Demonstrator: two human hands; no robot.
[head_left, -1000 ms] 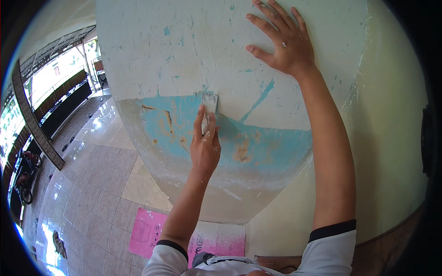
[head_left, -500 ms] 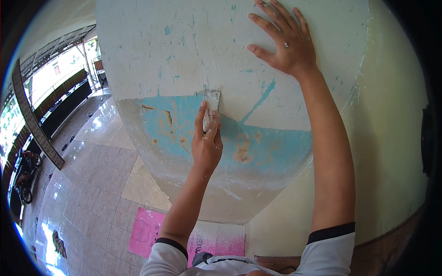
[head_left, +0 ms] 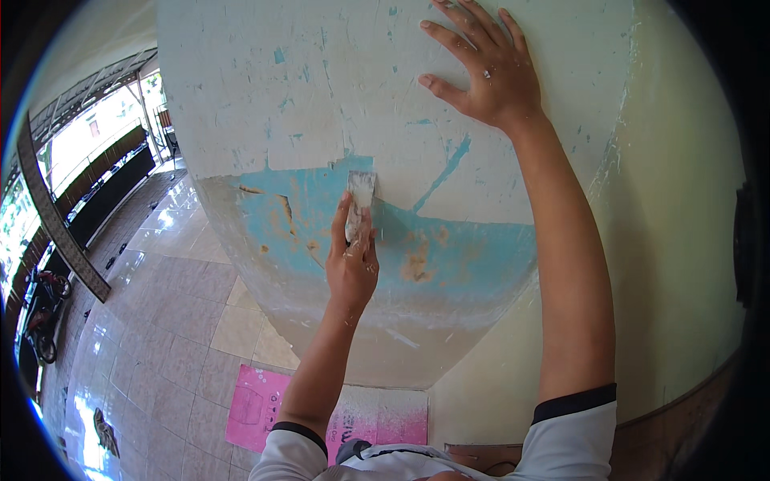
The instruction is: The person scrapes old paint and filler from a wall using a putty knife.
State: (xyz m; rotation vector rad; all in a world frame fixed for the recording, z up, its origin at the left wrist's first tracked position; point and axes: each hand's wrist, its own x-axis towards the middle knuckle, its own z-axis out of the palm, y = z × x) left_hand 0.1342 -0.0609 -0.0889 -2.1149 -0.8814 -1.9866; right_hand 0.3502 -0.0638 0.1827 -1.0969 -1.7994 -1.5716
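My left hand (head_left: 353,268) is closed round a putty knife (head_left: 362,191), a scraper with a whitish, paint-smeared blade. Its blade lies against the turquoise band (head_left: 473,252) of the wall, just below the edge of the pale paint (head_left: 241,104). My right hand (head_left: 501,76) rests spread and flat on the pale paint higher up to the right, with a small white flake on its back. Brown patches and cracks show in the turquoise, and small turquoise nicks dot the pale layer. A diagonal turquoise strip (head_left: 443,175) runs below my right hand.
A pink sheet (head_left: 261,409) lies on the tiled floor (head_left: 172,337) at the wall's foot, sprinkled with white bits. At the far left are a metal post (head_left: 60,212) and a parked motorcycle (head_left: 44,313). A yellowish wall (head_left: 682,240) stands to the right.
The putty knife in my left hand has come down a little from the pale paint's edge. A fresh turquoise patch shows where the blade was. My right hand stays flat on the wall.
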